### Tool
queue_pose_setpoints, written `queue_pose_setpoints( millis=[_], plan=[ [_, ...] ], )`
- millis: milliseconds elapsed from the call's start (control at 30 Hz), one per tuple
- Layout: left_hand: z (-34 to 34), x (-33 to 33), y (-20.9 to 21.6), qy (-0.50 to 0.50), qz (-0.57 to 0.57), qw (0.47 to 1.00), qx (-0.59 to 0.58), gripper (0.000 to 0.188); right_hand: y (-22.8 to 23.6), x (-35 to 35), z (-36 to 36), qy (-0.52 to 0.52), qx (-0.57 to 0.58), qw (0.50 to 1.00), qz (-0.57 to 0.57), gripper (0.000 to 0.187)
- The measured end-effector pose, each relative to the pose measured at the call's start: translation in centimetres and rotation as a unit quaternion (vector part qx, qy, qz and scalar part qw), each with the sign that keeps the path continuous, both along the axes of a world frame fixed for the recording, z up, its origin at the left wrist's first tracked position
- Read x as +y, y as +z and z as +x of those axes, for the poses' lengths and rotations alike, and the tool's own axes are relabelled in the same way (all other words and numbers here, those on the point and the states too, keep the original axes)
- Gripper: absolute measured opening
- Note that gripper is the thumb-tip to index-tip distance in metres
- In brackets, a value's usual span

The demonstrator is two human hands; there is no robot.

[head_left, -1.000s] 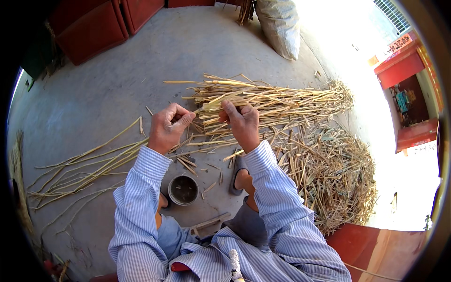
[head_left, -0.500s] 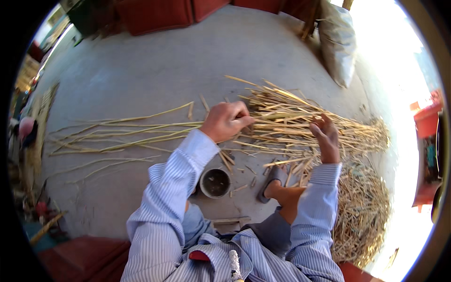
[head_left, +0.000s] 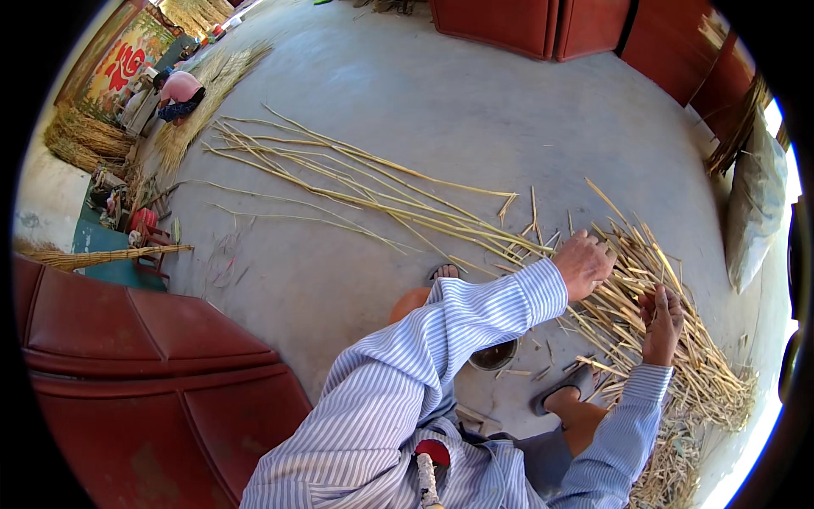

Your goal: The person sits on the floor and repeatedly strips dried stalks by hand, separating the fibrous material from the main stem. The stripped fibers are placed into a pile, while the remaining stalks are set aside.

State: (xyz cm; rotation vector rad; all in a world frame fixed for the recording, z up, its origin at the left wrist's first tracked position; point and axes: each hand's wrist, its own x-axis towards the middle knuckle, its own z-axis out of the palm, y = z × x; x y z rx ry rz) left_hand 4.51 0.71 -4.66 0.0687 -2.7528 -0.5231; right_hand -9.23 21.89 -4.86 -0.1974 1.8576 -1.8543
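Observation:
Above a heap of cut straw stalks [head_left: 632, 284], my left hand [head_left: 585, 265] is closed, its fingers curled down; whatever they hold is hidden. Long thin stalks [head_left: 365, 197] fan across the floor, their right ends reaching close beside this hand. My right hand [head_left: 662, 325] is a little nearer and to the right, over the same heap. Its thumb and fingertips are pinched together, and I cannot make out what is between them. Partly behind my left sleeve is a round bowl [head_left: 494, 356] with dark contents.
Chopped straw [head_left: 670, 462] is piled beside my right forearm. A red padded seat [head_left: 161, 365] fills the lower left; more red seats [head_left: 496, 25] stand at the back. A pale sack [head_left: 757, 212] leans at right. A person in pink [head_left: 180, 89] crouches far left by spread straw.
The view has turned left, so the heap and hands appear farther right. My right hand's fingers have closed into a pinch. My left hand stays closed by the stalk ends.

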Motion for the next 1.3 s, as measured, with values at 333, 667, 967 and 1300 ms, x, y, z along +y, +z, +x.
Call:
queue_pose_setpoints(
  millis=[333,667,967,1300],
  plan=[
    [2.0,-6.3,2.1,0.072,0.026,0.996,0.041,0.025,-9.7,-13.5,5.0,0.111,-0.053,0.989,0.081,0.023],
    [2.9,-8.2,3.5,0.144,0.032,0.988,-0.037,0.025,-8.6,-10.4,2.7,0.022,0.018,0.998,0.05,0.043],
    [0.5,-4.5,2.6,0.077,0.0,0.991,-0.111,0.022,-24.9,22.7,-4.0,-0.425,-0.311,0.805,0.273,0.044],
    [-2.3,-1.1,1.5,0.042,-0.001,0.983,-0.179,0.023,-34.4,14.9,2.7,-0.401,-0.441,0.796,-0.105,0.036]
  ],
)
